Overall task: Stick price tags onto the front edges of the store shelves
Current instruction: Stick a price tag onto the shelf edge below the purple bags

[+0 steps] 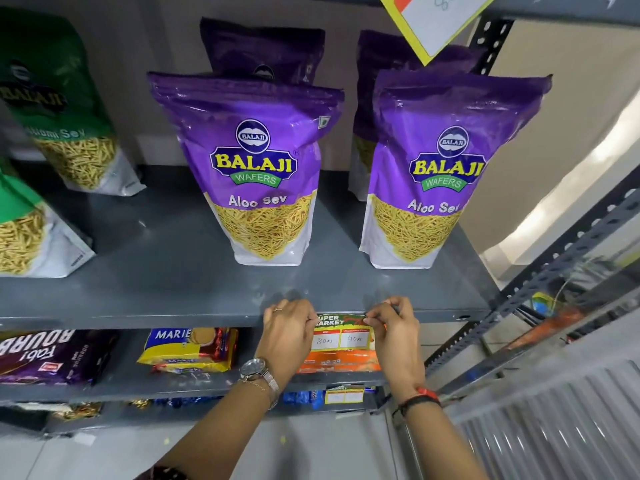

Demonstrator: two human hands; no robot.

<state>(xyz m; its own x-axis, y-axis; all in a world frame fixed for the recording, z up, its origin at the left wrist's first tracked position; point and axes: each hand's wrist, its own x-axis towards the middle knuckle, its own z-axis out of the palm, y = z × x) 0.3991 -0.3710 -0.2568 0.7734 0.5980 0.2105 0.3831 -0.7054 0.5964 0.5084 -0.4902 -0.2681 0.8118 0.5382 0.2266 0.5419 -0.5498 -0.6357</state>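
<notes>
- Grey painted metal shelf (173, 258) is your landmark: its front edge runs across the view just above your two hands.
- Your small rectangular paper price tag (341, 332), green and yellow on top with two white handwritten boxes, lies flat against that front edge, below the gap between the two front purple pouches.
- Your left hand (285, 332) covers the tag's left end, its grip curled closed with the fingers pressing on the tag and the shelf lip; a ring shows on one finger and a silver wristwatch (256, 370) on the wrist.
- Your right hand (393, 329) pinches the tag's upper right corner between thumb and fingertips, its grip closed on the paper at the shelf edge; a red and black thread band (420, 398) circles that wrist.
- On top of the shelf, two purple plastic Aloo Sev snack pouches (256, 168) stand upright near the front, with two more behind them.
- Green snack pouches (62, 109) stand at the shelf's left end.
- Under the shelf, a yellow Marie biscuit pack (188, 349) lies left of your left hand, and an orange packet (341, 362) lies directly below the tag.
- Above the shelf, at the upper right, a second yellow-bordered tag (438, 24) hangs tilted.
</notes>
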